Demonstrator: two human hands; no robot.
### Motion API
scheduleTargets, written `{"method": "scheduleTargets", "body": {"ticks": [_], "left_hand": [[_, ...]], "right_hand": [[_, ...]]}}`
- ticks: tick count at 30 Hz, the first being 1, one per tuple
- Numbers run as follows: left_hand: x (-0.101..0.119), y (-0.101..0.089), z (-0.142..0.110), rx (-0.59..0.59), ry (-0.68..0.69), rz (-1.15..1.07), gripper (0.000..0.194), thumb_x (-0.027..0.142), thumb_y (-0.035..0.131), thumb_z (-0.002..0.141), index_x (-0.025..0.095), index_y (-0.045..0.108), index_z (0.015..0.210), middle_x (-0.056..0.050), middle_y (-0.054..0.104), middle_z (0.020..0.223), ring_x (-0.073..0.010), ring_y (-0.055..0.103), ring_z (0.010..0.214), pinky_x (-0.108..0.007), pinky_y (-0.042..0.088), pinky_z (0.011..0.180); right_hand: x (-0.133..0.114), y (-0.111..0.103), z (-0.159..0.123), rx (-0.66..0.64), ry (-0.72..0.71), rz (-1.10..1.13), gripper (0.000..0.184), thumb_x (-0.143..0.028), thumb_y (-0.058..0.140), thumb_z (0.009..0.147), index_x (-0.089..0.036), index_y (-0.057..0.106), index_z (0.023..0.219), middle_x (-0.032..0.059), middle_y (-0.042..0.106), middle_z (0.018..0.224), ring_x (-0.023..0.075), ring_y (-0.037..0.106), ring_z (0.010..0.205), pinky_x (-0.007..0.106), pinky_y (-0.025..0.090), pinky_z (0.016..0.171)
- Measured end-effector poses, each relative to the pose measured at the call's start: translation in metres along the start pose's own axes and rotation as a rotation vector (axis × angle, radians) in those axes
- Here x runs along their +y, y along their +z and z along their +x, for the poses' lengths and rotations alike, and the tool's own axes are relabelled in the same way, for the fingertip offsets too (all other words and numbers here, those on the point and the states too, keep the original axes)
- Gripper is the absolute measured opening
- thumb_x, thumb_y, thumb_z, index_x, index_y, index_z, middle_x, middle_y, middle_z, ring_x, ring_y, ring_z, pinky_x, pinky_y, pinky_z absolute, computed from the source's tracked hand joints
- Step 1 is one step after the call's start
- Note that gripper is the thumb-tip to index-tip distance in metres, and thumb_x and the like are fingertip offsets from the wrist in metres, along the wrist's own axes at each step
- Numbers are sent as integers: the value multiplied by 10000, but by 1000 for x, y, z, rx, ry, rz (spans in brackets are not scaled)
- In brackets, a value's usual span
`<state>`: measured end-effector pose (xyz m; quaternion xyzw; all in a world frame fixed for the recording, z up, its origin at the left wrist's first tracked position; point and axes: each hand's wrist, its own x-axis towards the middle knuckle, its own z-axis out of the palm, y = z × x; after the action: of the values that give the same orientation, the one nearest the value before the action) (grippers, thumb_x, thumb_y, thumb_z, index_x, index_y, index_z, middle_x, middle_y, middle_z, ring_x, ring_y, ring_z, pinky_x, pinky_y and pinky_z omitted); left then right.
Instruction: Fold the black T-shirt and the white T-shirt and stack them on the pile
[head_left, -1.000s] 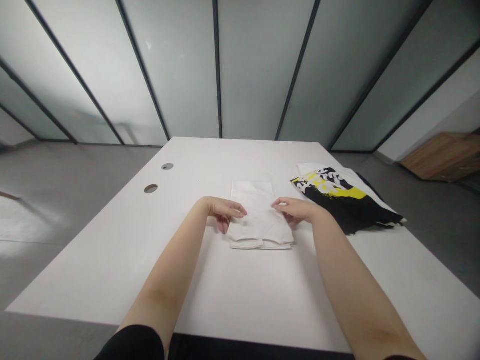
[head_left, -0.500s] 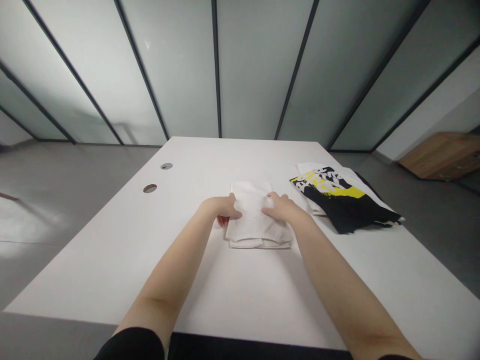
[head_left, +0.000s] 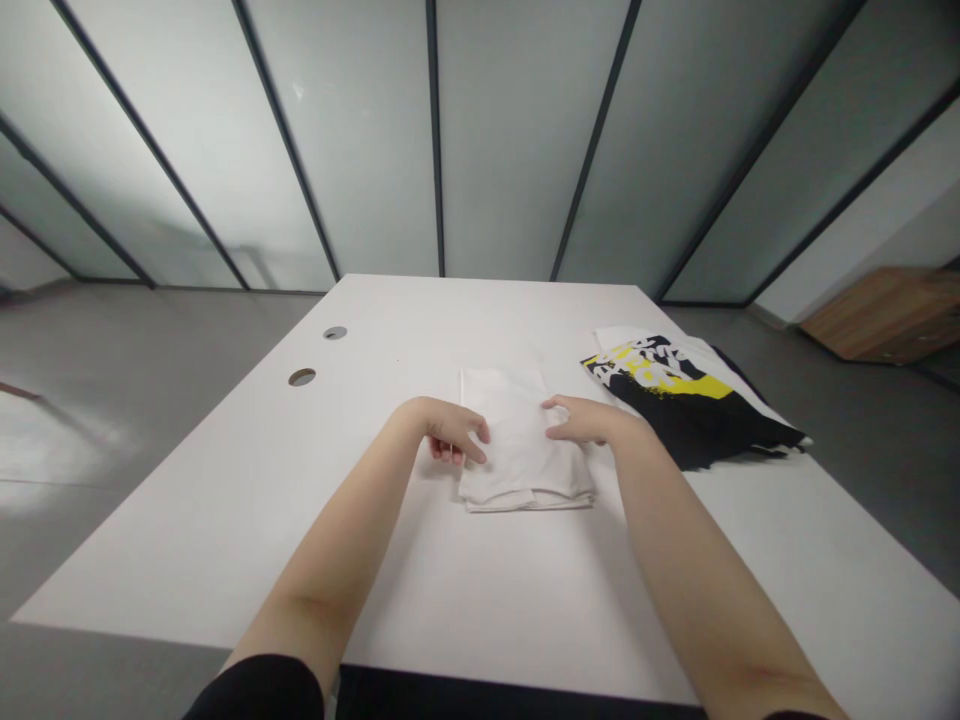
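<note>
A folded white garment, perhaps a T-shirt, lies flat in several layers on the white table in front of me. At its left edge is my left hand, thumb and forefinger apart over the cloth and the other fingers curled beside it. My right hand hovers by the right edge, its thumb and forefinger spread and the rest of its fingers mostly hidden. Neither hand grips the fabric; whether the fingertips still brush it is hard to tell.
On the right side of the table lies a loose pile of clothes, black, white and yellow printed on top. Two round holes pierce the tabletop at the left. Frosted glass panels stand behind; a wooden cabinet is far right.
Both hands have loosened from the white garment, the right hand drawing away to the right. The garment has shifted slightly toward me and right, and its near edge lies flatter.
</note>
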<state>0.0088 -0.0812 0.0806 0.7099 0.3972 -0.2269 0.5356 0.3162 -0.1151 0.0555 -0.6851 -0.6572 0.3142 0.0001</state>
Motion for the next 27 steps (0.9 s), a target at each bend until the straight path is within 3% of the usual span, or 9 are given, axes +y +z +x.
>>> {"method": "scheduleTargets", "body": {"ticks": [2,4,7,9,13,18,21,24,27], "left_hand": [[7,-2,-4,183,2,158,455,573,780,841,234,717,1138,-51,702,731,-236,687,666,-352,581,657],[16,1,-1,494,42,313,318,493,646,954,201,752,1026,-110,756,876,-276,732,847,-400,597,831],[29,18,25,1008,108,415,361,248,440,1032,150,720,1237,-180,744,1247,-295,686,1210,-416,510,1088],[32,35,51,1193,133,443,499,155,388,1019,106,568,1482,-207,600,1518,-283,535,1447,-414,413,1205],[28,59,83,1125,96,560,580,219,402,1043,76,417,1605,-226,390,1697,-346,338,1590,-523,298,1281],[38,58,63,893,16,577,382,231,497,1008,97,650,1331,-244,667,1339,-356,651,1270,-481,530,1062],[42,60,58,937,-64,517,364,211,524,989,97,651,1311,-251,679,1270,-364,669,1231,-477,550,1024],[32,64,70,1064,-60,508,517,217,499,996,83,542,1493,-273,546,1534,-389,503,1460,-540,429,1189],[19,64,85,1084,-70,470,627,272,386,1047,91,383,1648,-229,351,1719,-390,278,1615,-572,269,1295]], "right_hand": [[-2,-5,-2,131,-24,-55,497,-346,813,820,-224,746,1297,112,786,1133,260,720,911,336,549,819],[-11,-4,0,308,-84,-56,365,-327,716,906,-200,764,1245,134,780,1152,278,720,995,363,542,910],[-31,12,10,516,-352,-7,401,-264,504,1010,-166,721,1333,160,749,1272,274,691,1172,394,502,1071],[-43,31,19,518,-540,-21,486,-210,415,1015,-137,660,1428,179,657,1469,266,595,1370,422,418,1197],[-52,66,26,343,-536,-197,618,-156,391,990,-87,477,1598,214,496,1636,284,459,1519,498,341,1258],[-62,69,11,181,-383,-349,390,-131,481,974,-112,724,1279,226,732,1267,312,686,1196,391,480,1070],[-73,72,6,279,-339,-338,350,-127,474,989,-111,721,1237,221,735,1236,311,692,1146,379,494,1027],[-78,84,11,434,-328,-290,448,-164,370,1064,-124,617,1436,199,645,1465,302,584,1358,403,417,1152],[-74,95,20,461,-241,-257,533,-297,278,1128,-159,481,1600,157,492,1654,325,444,1516,469,332,1238]]}}
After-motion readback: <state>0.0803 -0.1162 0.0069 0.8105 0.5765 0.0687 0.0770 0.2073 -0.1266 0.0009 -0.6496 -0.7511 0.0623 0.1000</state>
